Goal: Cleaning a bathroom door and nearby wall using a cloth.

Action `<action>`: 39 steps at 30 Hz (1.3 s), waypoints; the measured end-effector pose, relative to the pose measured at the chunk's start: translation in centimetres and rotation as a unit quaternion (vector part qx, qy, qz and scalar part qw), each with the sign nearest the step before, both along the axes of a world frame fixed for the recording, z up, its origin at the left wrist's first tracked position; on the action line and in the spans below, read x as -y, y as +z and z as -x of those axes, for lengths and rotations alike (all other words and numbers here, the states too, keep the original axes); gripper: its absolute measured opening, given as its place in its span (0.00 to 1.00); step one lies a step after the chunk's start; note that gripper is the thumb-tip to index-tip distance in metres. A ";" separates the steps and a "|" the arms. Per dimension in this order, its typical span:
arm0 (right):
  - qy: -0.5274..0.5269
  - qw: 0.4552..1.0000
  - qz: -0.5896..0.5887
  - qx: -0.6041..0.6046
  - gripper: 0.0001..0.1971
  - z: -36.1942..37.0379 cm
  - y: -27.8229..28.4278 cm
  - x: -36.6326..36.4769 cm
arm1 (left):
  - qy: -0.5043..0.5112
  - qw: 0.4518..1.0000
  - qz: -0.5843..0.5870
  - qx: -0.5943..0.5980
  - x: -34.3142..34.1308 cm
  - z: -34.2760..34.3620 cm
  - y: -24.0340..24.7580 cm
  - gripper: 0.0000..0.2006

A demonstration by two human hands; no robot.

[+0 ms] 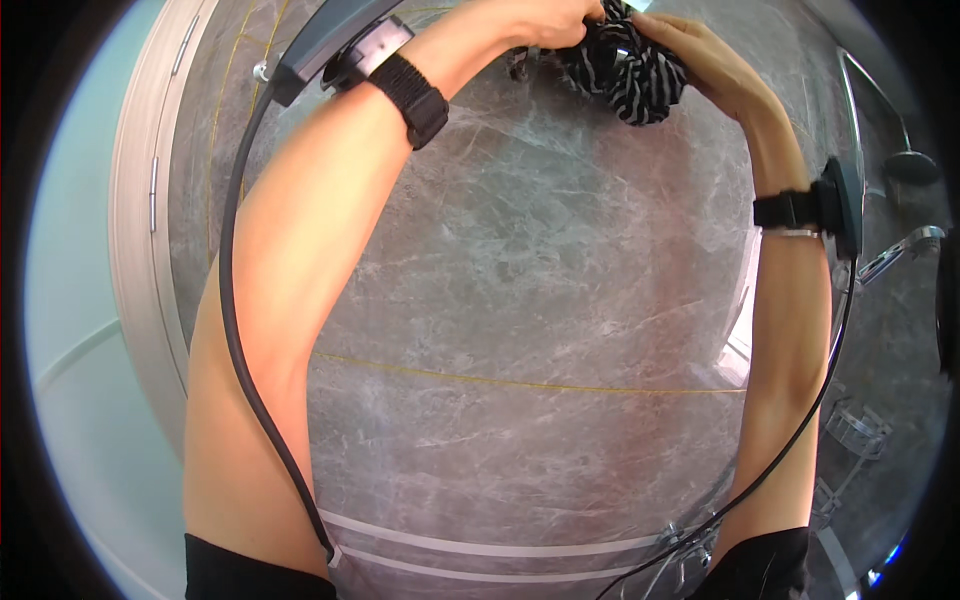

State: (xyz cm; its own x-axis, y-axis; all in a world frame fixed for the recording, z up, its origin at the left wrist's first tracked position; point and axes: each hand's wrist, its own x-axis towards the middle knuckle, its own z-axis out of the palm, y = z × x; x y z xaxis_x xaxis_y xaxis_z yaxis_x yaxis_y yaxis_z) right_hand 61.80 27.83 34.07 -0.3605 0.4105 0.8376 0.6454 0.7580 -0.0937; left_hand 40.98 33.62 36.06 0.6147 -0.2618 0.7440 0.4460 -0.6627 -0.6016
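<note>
At the top edge, a bunched black cloth with white stripes (pixel 640 85) hangs in loose folds between my two hands. My left hand (pixel 555 22) is closed at the cloth's left upper side, its fingers bent in against the fabric. From the right, my right hand (pixel 705 58) reaches round the other side, thumb and fingers against the cloth and partly hidden by it. A small pale thing (pixel 637 6) shows between the hands, cut off by the frame edge; I cannot make out its kind.
Behind my arms spreads a grey marble-look tiled surface (pixel 520 250) with gold joint lines. A pale door frame (pixel 140 170) with hinges runs along the left. Shower fittings stand at the right, among them a round shower head (pixel 911 167). Black cables (pixel 238 330) trail along both forearms from strapped wrist devices.
</note>
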 end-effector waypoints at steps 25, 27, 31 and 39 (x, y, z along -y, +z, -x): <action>0.257 0.929 -0.005 -0.266 0.14 1.3 -2.1 -3.2 | -0.014 0.999 0.013 0.029 -2.8 0.6 1.2 0.11; 0.247 0.929 -0.021 -0.275 0.16 -1.5 -0.6 -3.6 | -0.066 0.997 0.036 0.018 -2.7 -0.5 1.6 0.10; 0.082 0.942 -0.280 -0.164 0.15 0.4 0.5 -2.3 | -0.147 0.967 0.192 0.073 -2.9 -0.1 2.5 0.11; -0.209 0.770 -0.603 0.008 0.08 2.3 -2.1 3.3 | -0.122 0.900 -0.348 0.230 3.7 -0.8 -0.4 0.09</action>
State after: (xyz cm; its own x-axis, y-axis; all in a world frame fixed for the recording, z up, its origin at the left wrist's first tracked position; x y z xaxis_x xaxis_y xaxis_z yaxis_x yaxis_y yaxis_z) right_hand 59.46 24.56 31.97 -0.4224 -0.5787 0.6976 0.8505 0.0130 0.5258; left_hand 41.73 29.87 35.67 0.1446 -0.8489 0.5083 0.6469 -0.3076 -0.6978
